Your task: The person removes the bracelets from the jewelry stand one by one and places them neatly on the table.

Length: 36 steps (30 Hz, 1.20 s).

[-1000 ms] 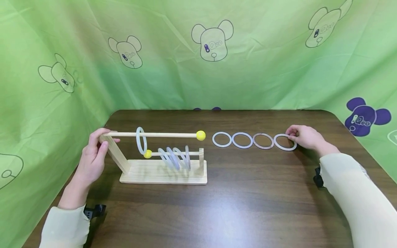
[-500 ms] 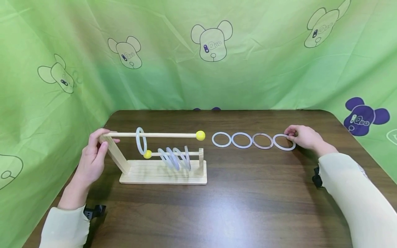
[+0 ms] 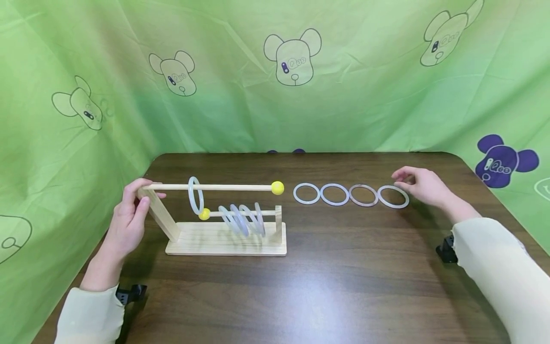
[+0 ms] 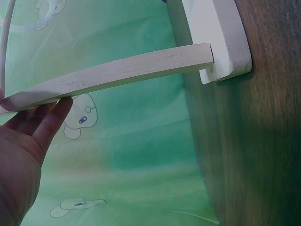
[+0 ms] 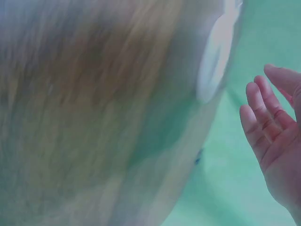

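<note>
Your left hand grips the top of the wooden stand's tall post near the table's left edge. Your right hand is free, fingers loosely bent, just beside the end ring, which lies flat toward the far right corner, rightmost in a row of four.

Four pale rings in line

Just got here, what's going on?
A person's left hand grips the top of the stand's post. The empty right hand hovers by the end of four rings lying in a row on the table. One ring hangs on the upper rod, several more on the lower rod.
</note>
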Available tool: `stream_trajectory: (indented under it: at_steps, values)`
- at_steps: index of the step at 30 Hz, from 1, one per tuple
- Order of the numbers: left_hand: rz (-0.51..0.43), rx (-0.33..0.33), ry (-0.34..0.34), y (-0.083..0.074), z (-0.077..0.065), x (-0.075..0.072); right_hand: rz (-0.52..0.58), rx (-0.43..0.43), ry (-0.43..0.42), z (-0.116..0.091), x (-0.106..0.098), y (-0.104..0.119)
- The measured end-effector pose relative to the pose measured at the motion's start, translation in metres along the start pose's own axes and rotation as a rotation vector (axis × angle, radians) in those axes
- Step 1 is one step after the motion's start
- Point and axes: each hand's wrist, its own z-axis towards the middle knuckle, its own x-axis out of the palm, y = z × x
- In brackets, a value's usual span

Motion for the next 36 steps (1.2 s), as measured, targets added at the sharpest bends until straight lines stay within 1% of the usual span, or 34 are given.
stream_trajectory:
  at_steps: [4, 10, 15, 19, 22, 26, 29, 36]
  values:
    - [0.000, 0.003, 0.000, 0.000, 0.000, 0.000, 0.069, -0.038, -0.025, 0.000, 0.000, 0.025]
    - [-0.008, 0.000, -0.001, -0.001, 0.001, 0.000, 0.209, -0.099, -0.050, -0.002, 0.004, 0.074]
    - [0.002, -0.005, 0.000, -0.001, 0.002, 0.000, 0.338, -0.133, -0.040, -0.005, 0.010, 0.113]
    - [0.011, -0.010, 0.002, -0.002, 0.001, 0.000, 0.458, -0.137, -0.018, -0.009, 0.013, 0.140]
    - [0.013, -0.011, 0.002, -0.002, 0.000, 0.000, 0.530, -0.153, -0.020, -0.012, 0.016, 0.157]
    - [0.012, -0.010, 0.001, -0.002, 0.000, 0.000, 0.559, -0.186, -0.047, -0.015, 0.022, 0.175]
    - [0.011, -0.009, 0.002, -0.002, 0.000, 0.000, 0.581, -0.184, -0.052, -0.018, 0.028, 0.188]
    - [0.013, -0.015, 0.003, -0.004, 0.000, 0.000, 0.668, -0.216, 0.003, -0.023, 0.044, 0.218]
